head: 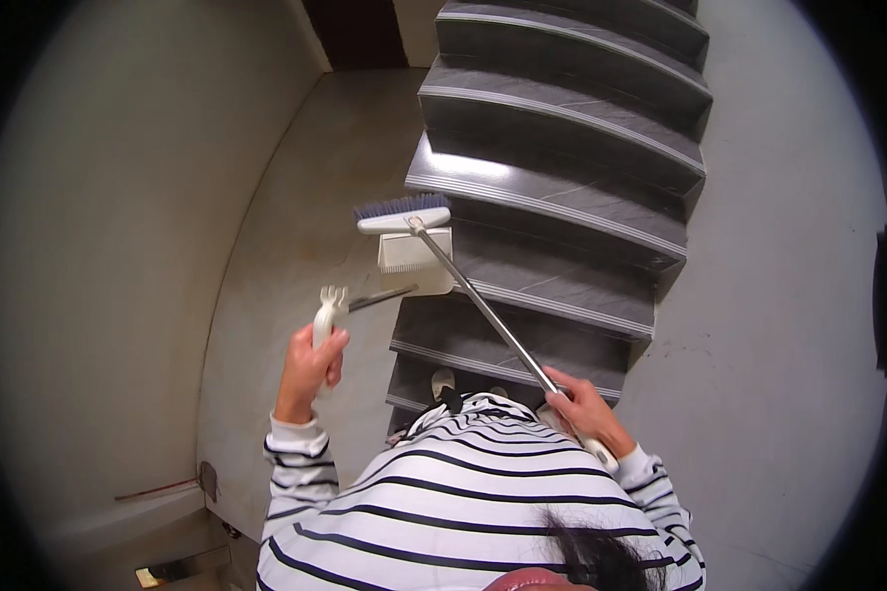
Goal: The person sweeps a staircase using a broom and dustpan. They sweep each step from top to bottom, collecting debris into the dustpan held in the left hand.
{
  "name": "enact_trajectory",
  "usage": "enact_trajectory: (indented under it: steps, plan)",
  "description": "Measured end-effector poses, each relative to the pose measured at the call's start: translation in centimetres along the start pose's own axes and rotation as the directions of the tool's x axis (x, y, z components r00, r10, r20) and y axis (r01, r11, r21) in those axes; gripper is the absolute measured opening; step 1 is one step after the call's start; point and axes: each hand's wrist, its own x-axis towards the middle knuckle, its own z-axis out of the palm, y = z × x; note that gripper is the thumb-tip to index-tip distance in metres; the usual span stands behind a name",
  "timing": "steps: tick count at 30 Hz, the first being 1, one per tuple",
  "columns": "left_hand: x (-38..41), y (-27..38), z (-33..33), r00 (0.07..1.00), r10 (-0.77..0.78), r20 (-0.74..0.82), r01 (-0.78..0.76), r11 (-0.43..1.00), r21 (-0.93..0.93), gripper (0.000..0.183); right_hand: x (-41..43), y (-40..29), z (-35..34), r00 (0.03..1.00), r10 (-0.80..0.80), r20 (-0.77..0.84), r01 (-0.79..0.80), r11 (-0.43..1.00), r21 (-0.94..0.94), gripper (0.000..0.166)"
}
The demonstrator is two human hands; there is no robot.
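Observation:
My left hand [318, 360] grips the white handle [327, 319] of a long-handled dustpan. From it a dark metal pole runs to the cream dustpan [416, 255], which has a row of comb teeth. My right hand [582, 406] is closed around the metal pole [488, 312] of a broom, near its white end grip. The broom head [405, 219] is white with blue-grey bristles. It lies across the dustpan's far edge in this view, bristles pointing away from me; whether the two touch I cannot tell.
Dark grey stone stairs [543, 244] with pale ridged nosings rise ahead of me. A plain wall [769, 295] borders them on the right. Left of the steps is a bare floor-like surface [288, 221], then another wall [118, 244]. My shoe [443, 383] rests on a lower step.

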Motion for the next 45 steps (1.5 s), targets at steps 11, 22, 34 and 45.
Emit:
enact_trajectory:
  steps: [11, 22, 34, 45]
  plan:
    - [-11.8, -4.5, -0.6, 0.965, -0.255, -0.066, 0.256, 0.967, 0.009, 0.02, 20.7, -0.2, 2.6, 0.987, -0.093, 0.129, 0.117, 0.975, -0.191, 0.055]
    - [-8.6, -13.2, 1.3, 0.961, -0.268, 0.066, 0.264, 0.963, 0.058, 0.024, 15.6, 6.0, 1.9, 0.999, -0.015, -0.032, 0.006, 0.962, -0.273, 0.056]
    - [-5.3, -17.9, 2.2, 0.964, -0.236, 0.122, 0.216, 0.964, 0.154, 0.03, 2.1, 2.9, 0.3, 0.994, 0.111, -0.002, -0.109, 0.968, -0.226, 0.055]
    - [-3.9, -16.4, 2.5, 0.977, -0.167, 0.132, 0.13, 0.959, 0.251, 0.031, 13.1, 5.4, 4.9, 1.0, 0.014, -0.015, -0.018, 0.946, -0.324, 0.058]
